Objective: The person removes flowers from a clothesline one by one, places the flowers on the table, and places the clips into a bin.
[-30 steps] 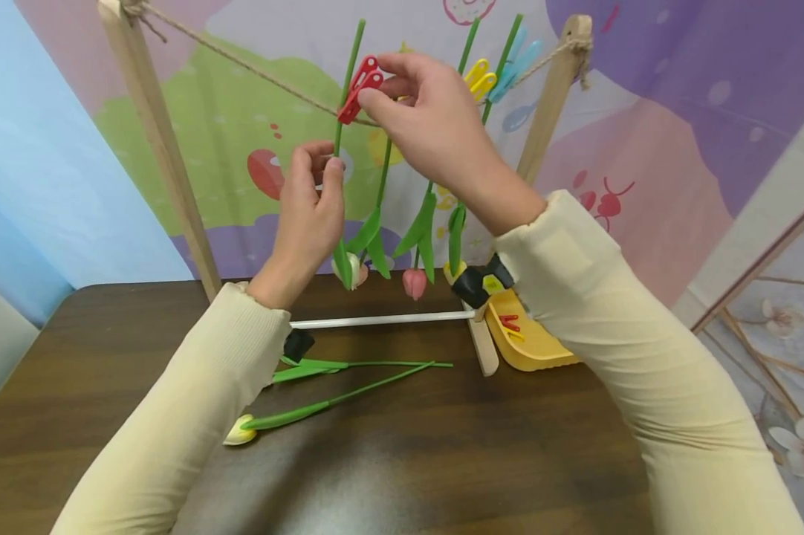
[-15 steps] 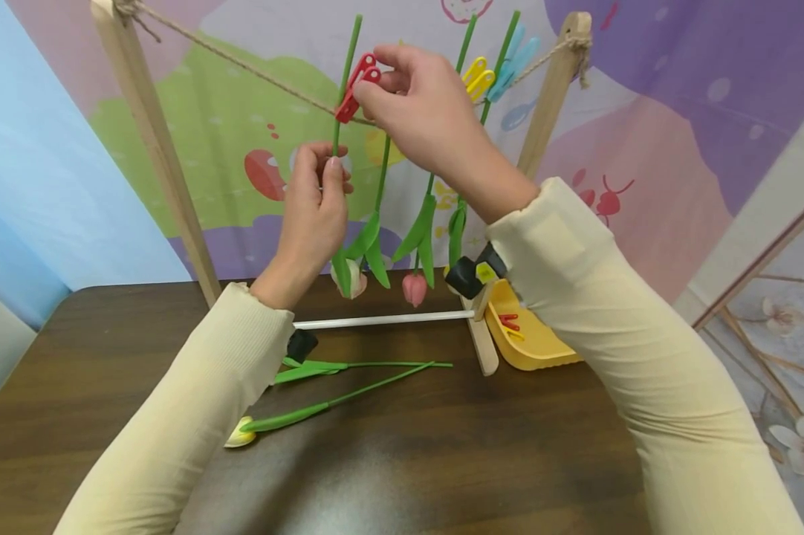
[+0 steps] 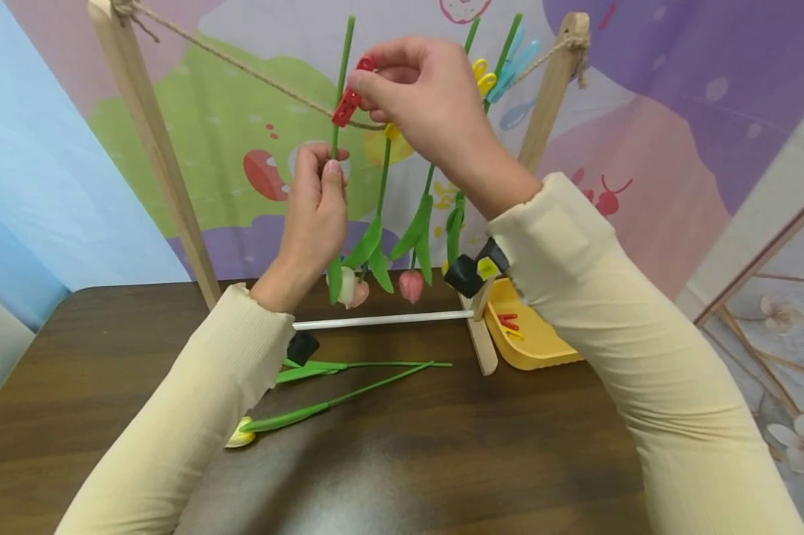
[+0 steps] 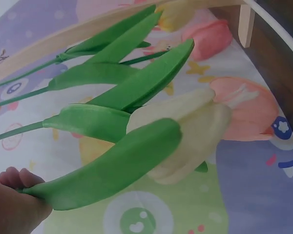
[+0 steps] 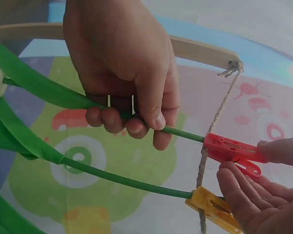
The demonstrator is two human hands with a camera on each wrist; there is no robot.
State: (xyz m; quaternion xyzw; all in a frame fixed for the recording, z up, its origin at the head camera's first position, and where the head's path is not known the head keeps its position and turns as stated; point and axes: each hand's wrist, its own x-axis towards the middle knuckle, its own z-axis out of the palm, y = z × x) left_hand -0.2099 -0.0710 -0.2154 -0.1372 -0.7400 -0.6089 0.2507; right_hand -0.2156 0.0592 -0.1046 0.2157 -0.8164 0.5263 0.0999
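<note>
Your right hand (image 3: pixel 432 111) is covering more red plastic clothespin (image 3: pixel 345 109), pinching it.
Left hand (image 3: pixel 313 212): gripping a green-stemmed white tulip (image 4: pixel 200 129).

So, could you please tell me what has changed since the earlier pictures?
The right hand rose slightly, its thumb now covering more of the red clothespin. The white tulip shifted slightly left in the head view, its bloom a little lower. The left hand still holds the stem. The loose tulips and yellow tray stayed put.

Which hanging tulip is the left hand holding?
The white tulip at the red clothespin: the left hand grips its stem, but none of the other hanging tulips.
</note>
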